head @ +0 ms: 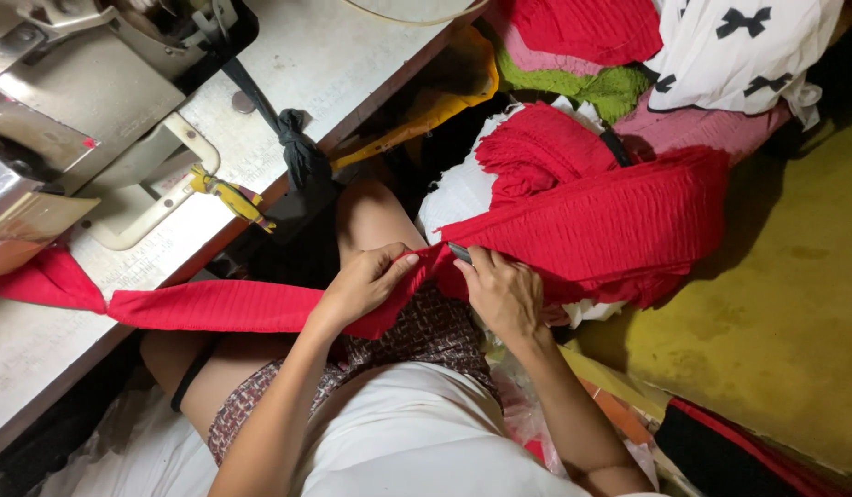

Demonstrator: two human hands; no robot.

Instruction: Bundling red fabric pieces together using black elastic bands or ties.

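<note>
**Head view: both my hands on the red cloth over my lap**

Head camera looks down past my white top and patterned shorts to my two hands, close together above my thigh. My left hand point(366, 281) is clenched on the red cloth point(591, 225), thumb and fingers pinching a fold of it. My right hand point(501, 293) grips the same cloth just beside the left, and a small dark tool point(460, 252) pokes out from between its fingers at the cloth's edge; I cannot tell what kind of tool it is.

From my left hand the cloth runs as a narrow band across the table point(352, 64) edge to the sewing machine point(67, 110), where its end lies under the machine's front. From my right hand it widens into a crinkled heap that rests on a pile of fabrics point(619, 87): red, green, pink, and a white piece with black bows point(739, 46).

A yellow clip-like thing point(231, 196) lies at the table edge, near a knotted black strap point(301, 152) hanging down. To my right the floor point(794, 276) is yellowish.
</note>
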